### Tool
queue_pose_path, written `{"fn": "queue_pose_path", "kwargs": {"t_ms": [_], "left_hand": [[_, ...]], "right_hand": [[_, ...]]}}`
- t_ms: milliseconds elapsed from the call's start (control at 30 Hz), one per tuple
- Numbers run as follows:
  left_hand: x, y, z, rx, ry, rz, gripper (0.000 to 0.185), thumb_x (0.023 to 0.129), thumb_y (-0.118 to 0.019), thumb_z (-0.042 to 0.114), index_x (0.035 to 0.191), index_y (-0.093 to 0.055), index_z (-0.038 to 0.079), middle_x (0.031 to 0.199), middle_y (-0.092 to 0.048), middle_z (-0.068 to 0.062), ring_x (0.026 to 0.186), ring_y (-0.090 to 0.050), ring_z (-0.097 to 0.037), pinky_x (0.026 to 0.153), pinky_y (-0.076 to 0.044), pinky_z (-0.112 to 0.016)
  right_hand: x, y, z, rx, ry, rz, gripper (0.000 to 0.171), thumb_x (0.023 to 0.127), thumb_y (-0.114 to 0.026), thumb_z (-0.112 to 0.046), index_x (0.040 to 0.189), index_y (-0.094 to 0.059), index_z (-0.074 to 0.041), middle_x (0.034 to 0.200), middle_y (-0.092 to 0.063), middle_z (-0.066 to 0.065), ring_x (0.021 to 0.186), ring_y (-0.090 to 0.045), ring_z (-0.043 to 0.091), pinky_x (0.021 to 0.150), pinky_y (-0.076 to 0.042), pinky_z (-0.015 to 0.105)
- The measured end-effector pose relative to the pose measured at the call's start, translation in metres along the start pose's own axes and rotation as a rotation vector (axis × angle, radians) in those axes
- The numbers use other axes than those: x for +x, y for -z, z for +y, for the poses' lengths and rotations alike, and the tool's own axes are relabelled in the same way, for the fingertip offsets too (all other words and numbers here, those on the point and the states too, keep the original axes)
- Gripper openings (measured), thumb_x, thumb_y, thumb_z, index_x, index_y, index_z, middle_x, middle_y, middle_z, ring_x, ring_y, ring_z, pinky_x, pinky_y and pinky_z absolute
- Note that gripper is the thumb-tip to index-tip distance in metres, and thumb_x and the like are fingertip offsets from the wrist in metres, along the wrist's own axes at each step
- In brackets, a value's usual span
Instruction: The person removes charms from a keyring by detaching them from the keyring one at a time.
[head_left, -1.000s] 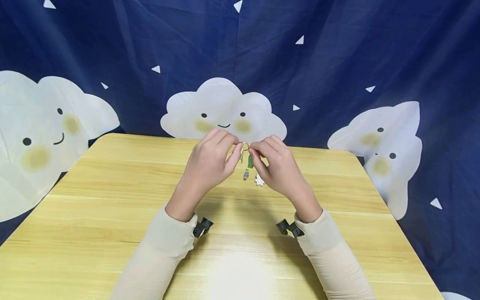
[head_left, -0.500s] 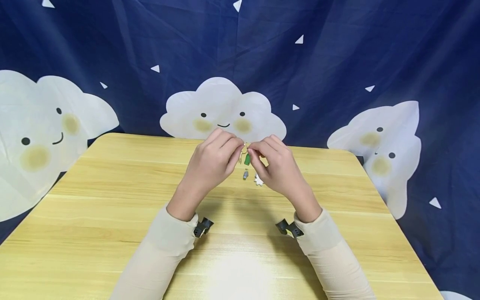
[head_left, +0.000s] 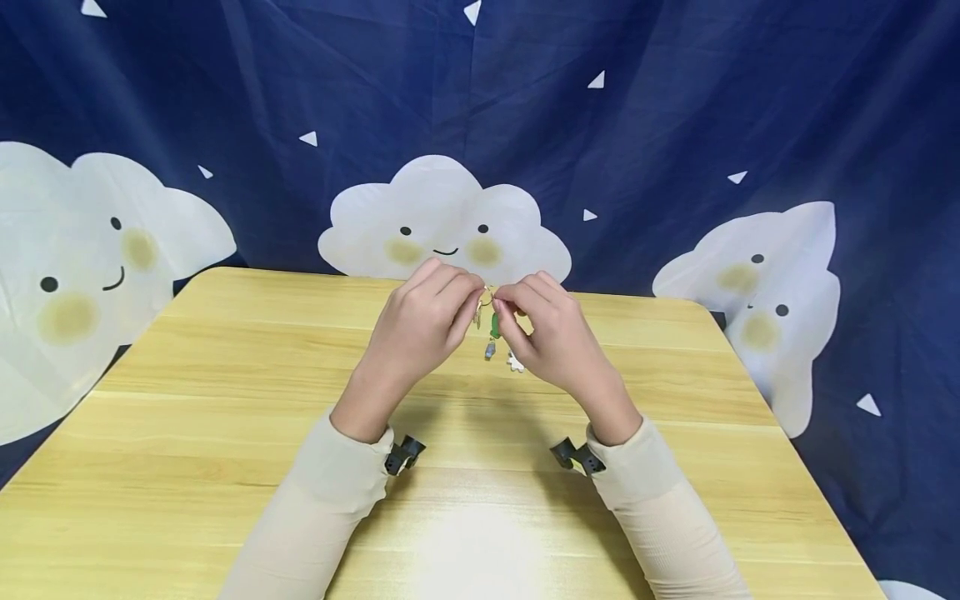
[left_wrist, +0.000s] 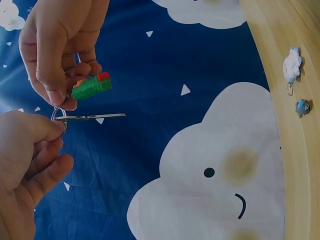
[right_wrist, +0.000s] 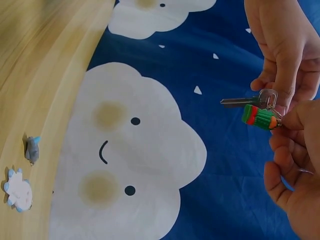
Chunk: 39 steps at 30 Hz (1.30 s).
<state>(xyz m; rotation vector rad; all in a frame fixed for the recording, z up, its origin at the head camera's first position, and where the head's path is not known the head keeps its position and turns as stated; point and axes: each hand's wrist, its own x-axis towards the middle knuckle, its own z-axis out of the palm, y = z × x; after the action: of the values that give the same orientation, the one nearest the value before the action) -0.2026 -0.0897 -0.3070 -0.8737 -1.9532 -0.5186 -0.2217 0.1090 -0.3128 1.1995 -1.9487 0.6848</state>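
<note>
- Two hands are raised above the far middle of the worktop (head_left: 225,400), fingertips meeting over a small key ring (left_wrist: 58,114).
- Left hand (head_left: 420,325): its grip is closed on the key ring, pinched between thumb and curled fingers, as seen in the left wrist view. A silver key (left_wrist: 95,116) hangs on the ring and juts out level from it.
- Right hand (head_left: 551,333): its grip is closed on the loop end of a green charm (left_wrist: 90,86), pinched between thumb and forefinger just beside the ring. The charm is green with a red tip.
- In the right wrist view the key (right_wrist: 245,101) and the green charm (right_wrist: 259,116) lie one just above the other, both held between the two hands (right_wrist: 285,55) (right_wrist: 295,175). Whether the charm's loop is already threaded on the ring cannot be told.
- Held items are clear of the worktop surface, in the air between the hands.
- Two further charms lie on the worktop below the hands: a small blue-grey charm (head_left: 491,351) and a white charm (head_left: 515,362), close to each other but apart. Both are untouched.
- Cream sleeves (head_left: 330,492) cover both forearms; a black mount (head_left: 403,454) is seen at each wrist.
- A dark blue cloth (head_left: 675,100) printed with smiling white clouds hangs behind the worktop.
</note>
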Motion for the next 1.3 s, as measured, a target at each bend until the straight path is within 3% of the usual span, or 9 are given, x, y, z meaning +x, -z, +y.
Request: {"fn": "queue_pose_path", "kwargs": {"t_ms": [467,933,1300], "left_hand": [[0.0006,-0.0017,0.0006,-0.042,0.004,0.009,0.008,0.094,-0.065,-0.002,0.096,-0.072,0.002,0.089,-0.071,-0.008,0.083,-0.062,-0.026,0.072,-0.055,-0.033],[-0.0006,-0.0025,-0.0006,-0.034,-0.023,-0.019,0.009,0.099,-0.061,0.000,0.097,-0.070,0.000,0.090,-0.070,-0.010,0.079,-0.060,-0.025,0.070,-0.054,-0.033],[0.0012,-0.0019,0.0007,-0.091,0.024,0.002,0.008,0.096,-0.062,0.000,0.095,-0.070,0.000,0.087,-0.071,-0.009,0.080,-0.060,-0.025,0.070,-0.053,-0.033]], "right_hand": [[0.0015,0.0000,0.0001,-0.009,0.028,0.020,0.014,0.097,-0.056,-0.001,0.091,-0.069,0.001,0.079,-0.065,0.006,0.072,-0.054,0.021,0.069,-0.045,0.033],[0.0004,-0.0011,0.0016,-0.022,0.029,0.025,0.016,0.097,-0.053,0.000,0.092,-0.069,0.003,0.080,-0.065,0.008,0.072,-0.053,0.022,0.069,-0.045,0.034],[0.0009,-0.0013,0.0007,-0.023,0.029,0.037,0.017,0.097,-0.053,-0.001,0.091,-0.069,0.002,0.079,-0.065,0.007,0.072,-0.053,0.022,0.067,-0.045,0.034]]}}
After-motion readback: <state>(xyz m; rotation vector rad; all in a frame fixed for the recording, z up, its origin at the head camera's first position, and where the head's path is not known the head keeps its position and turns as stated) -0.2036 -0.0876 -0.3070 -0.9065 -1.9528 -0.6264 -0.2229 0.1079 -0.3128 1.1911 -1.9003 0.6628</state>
